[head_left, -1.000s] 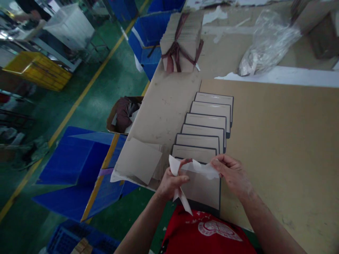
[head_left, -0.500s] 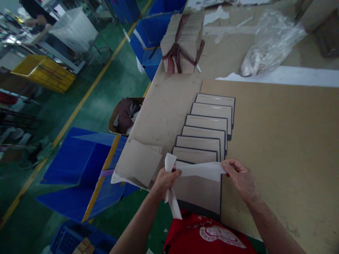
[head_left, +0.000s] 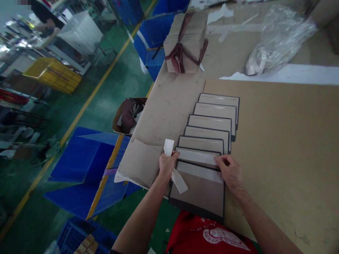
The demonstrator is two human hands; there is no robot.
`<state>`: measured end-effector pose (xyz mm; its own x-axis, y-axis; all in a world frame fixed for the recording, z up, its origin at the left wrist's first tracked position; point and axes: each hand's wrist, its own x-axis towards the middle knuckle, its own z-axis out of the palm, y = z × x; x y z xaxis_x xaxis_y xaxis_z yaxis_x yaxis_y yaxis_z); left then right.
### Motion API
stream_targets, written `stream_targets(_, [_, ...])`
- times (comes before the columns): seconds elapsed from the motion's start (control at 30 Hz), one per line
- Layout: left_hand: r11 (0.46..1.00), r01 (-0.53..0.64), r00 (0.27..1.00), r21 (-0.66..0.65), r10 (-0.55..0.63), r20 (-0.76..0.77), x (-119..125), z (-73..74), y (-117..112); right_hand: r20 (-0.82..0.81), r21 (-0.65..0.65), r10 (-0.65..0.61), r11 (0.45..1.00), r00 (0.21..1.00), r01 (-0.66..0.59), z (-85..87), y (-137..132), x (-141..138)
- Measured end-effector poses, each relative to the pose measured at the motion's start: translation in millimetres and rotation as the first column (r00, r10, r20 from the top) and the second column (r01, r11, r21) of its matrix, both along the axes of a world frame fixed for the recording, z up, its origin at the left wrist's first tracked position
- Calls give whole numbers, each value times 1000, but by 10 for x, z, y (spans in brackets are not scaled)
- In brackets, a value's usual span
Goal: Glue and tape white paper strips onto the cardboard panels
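Note:
Overlapping flat beige panels with dark edges run in a row away from me along the table. My left hand is closed on white strips at the row's left side; one strip end sticks up and another hangs below. A white strip stretches from my left fingers across the second-nearest panel. Its right end is pinched by my right hand. On the nearest panel a pale band lies along the upper edge.
Beige sheets lie at the table's left edge. Farther back stand a ribbon-tied stack and a clear plastic bag. Blue bins and a box of dark cloth are beside the table. A person is far left.
Both hands have moved slightly away from me, from above the nearest panel to the second one. The stretched strip is now lower against that panel, and a pale band shows on the nearest panel.

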<state>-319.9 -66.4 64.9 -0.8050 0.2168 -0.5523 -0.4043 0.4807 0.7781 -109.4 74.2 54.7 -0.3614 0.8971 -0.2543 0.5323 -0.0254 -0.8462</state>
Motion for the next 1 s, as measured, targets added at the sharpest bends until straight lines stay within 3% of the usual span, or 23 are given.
stream_targets(0.3, [990, 73, 983, -119, -91, -158, -44, -111, 65, 50, 330, 35, 943, 998, -49, -138, 9, -84])
stream_targets(0.73, [974, 97, 963, -204, -144, -229, -68, -136, 32, 98, 274, 20, 961, 995, -46, -220, 45, -97])
stream_targets(0.9, [984, 66, 966, -165, -105, -237, -63, -138, 40, 71, 281, 23, 959, 997, -42, -83, 35, -110])
stream_targets(1.0, [992, 62, 960, -107, -89, -267, -42, -51, 15, -70, 339, 175, 930, 982, -142, 165, 12, -129])
